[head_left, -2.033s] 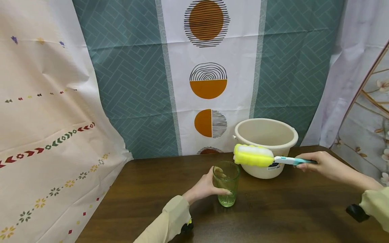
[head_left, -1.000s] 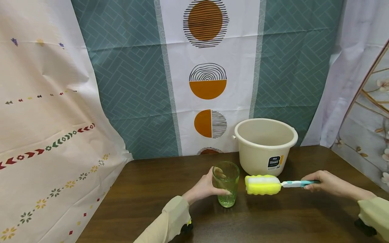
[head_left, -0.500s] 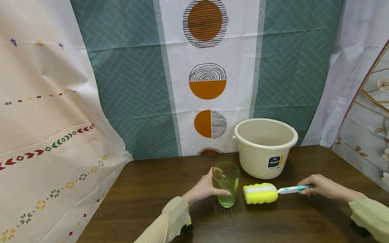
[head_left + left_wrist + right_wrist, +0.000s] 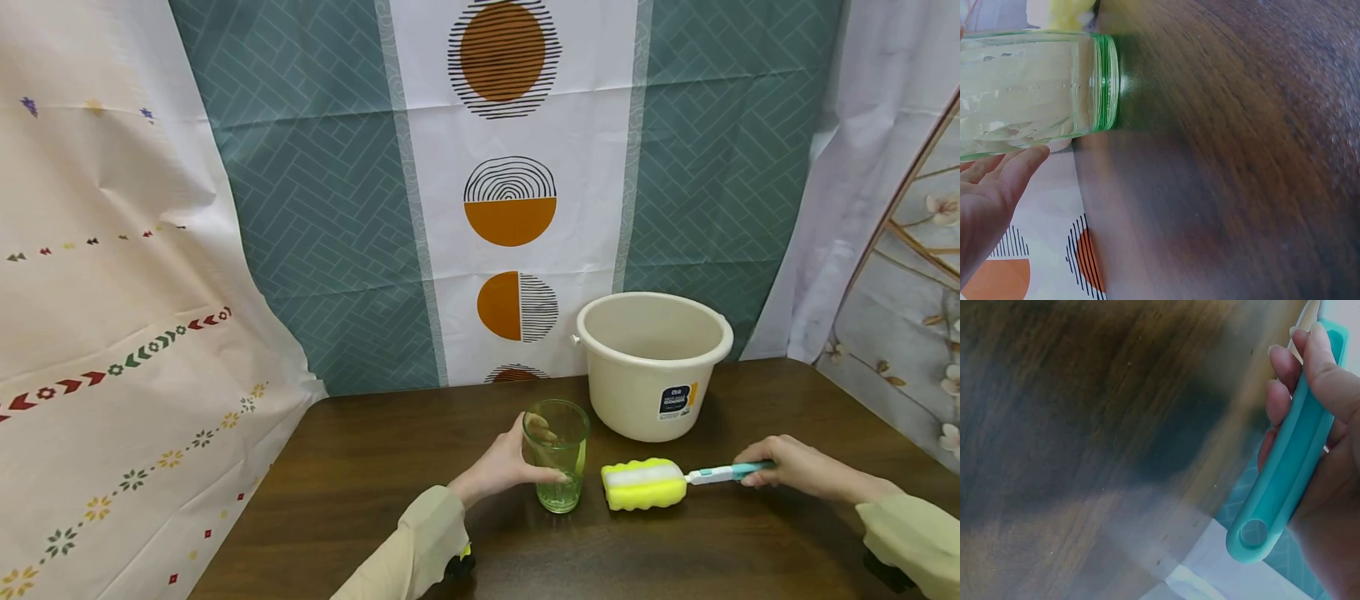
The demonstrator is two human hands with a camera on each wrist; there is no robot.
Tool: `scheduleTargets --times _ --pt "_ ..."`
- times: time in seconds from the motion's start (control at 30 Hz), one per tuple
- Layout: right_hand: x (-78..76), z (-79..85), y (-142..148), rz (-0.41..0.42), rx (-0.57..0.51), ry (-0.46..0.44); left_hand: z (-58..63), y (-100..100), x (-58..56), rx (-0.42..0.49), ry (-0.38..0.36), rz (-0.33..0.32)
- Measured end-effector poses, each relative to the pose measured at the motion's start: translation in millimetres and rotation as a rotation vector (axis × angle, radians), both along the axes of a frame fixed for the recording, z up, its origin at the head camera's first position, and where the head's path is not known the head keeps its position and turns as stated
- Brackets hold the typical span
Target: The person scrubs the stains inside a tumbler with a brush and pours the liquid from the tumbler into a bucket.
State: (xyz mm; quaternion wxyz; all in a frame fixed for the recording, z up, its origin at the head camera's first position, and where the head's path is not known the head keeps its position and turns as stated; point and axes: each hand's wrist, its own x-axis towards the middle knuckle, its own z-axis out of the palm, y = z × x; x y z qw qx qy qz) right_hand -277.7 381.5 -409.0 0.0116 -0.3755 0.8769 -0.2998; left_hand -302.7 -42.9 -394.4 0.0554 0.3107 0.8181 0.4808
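A green-tinted drinking glass (image 4: 561, 454) stands upright on the table, and my left hand (image 4: 510, 462) grips it from the left, thumb in front and fingers behind. In the left wrist view the clear glass (image 4: 1035, 94) shows its thick green base near the tabletop. My right hand (image 4: 791, 467) holds a sponge bottle brush by its teal handle (image 4: 1285, 462), fingers and thumb curled round it. The yellow and white sponge head (image 4: 643, 485) points left, low over the table, a short way right of the glass.
A cream bucket (image 4: 652, 375) with a label stands behind the brush, near the back edge of the dark wooden table (image 4: 375, 467). Patterned cloths (image 4: 337, 208) hang behind the table and at both sides.
The right hand has brought the sponge brush down from in front of the bucket to low over the table beside the glass. The left hand and the glass have stayed in place.
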Motion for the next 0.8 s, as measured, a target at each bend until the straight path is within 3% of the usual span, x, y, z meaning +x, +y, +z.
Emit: scheduleTargets --times 0.2,0.43,0.8 --pt "-2.5 -3.4 1.1 0.0 0.016 0.09 0.5 -0.1 0.6 -0.003 -0.01 0.007" --pt "-1.5 -6.4 2.0 0.002 0.011 0.05 1.2 -0.1 0.6 -0.009 -0.018 0.006" --pt "-1.8 -8.9 1.5 0.013 0.023 0.106 0.7 -0.5 0.1 0.0 -0.025 0.0"
